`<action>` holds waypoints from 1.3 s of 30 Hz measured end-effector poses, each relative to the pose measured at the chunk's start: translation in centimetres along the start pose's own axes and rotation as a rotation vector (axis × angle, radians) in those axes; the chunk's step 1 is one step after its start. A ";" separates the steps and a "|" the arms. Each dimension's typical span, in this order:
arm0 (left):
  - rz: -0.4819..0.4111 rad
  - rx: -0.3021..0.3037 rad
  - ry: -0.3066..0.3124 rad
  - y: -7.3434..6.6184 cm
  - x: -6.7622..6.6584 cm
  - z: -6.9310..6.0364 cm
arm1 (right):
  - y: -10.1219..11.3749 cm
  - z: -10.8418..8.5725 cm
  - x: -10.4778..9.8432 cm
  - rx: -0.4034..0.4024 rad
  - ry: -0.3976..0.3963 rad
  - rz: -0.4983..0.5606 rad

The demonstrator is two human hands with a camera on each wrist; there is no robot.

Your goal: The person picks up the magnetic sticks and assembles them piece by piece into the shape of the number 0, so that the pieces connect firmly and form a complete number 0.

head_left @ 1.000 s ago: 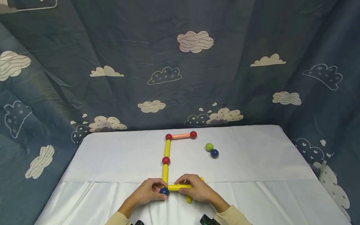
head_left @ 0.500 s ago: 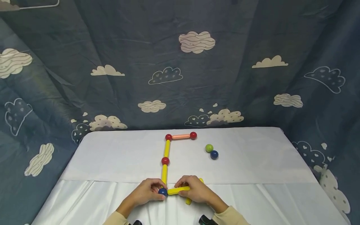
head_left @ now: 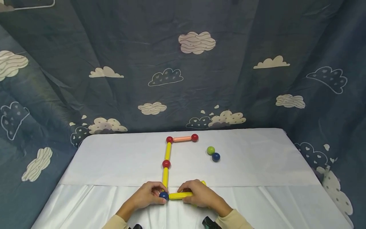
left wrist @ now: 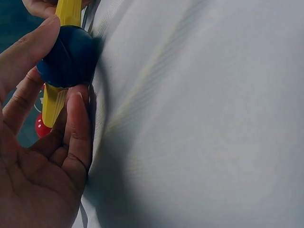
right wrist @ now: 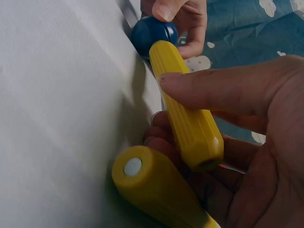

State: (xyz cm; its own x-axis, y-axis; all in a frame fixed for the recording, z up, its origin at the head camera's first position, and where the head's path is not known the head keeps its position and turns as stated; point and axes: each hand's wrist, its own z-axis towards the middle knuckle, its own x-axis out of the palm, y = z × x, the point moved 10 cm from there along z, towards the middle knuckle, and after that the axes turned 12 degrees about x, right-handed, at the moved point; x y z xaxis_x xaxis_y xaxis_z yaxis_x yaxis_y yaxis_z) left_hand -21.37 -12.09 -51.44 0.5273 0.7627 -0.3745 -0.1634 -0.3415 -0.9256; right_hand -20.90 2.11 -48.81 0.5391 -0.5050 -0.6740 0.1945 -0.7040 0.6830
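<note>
As we go from left to right over a white cloth, we first meet a person's left hand, its thumb and fingers pinching a blue ball at the front of the cloth. From that ball we follow a line leading away: a lower rod, yellow; a middle red ball; an upper rod, also yellow; and a corner red ball. There the line turns right along a pink rod to an end red ball. Back at the front, a held rod, yellow, points at the pinched ball, and its left end appears to touch it. The right hand pinches this rod between thumb and fingers. Below that hand lies a spare rod, yellow with a pale disc in its end; we cannot tell whether the hand touches it. Farther back and right, we find a green ball just beside a second blue ball. Behind everything hangs a dark cloud-patterned curtain.
</note>
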 end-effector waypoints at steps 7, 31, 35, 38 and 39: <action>-0.002 -0.009 -0.007 0.0 0.0 0.0 | -0.3 -0.2 -0.4 0.032 -0.002 -0.008; 0.004 0.011 0.004 0.0 0.0 0.1 | -3.2 -1.1 -3.8 0.081 0.008 0.211; 0.016 0.016 0.000 -0.1 0.0 0.2 | -4.6 -1.2 -6.6 0.141 -0.132 0.239; 0.012 0.014 -0.002 -0.1 0.0 0.1 | -6.3 -1.3 -8.9 0.224 -0.278 0.259; 0.008 0.015 -0.003 -0.2 0.0 0.0 | -7.0 -1.4 -9.6 0.249 -0.327 0.260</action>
State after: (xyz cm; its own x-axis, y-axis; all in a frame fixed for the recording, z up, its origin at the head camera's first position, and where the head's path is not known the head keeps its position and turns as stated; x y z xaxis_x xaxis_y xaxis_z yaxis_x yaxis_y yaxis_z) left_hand -21.36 -12.05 -51.25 0.5232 0.7616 -0.3824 -0.1801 -0.3398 -0.9231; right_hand -26.32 12.58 -46.68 0.2499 -0.7825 -0.5703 -0.1361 -0.6116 0.7794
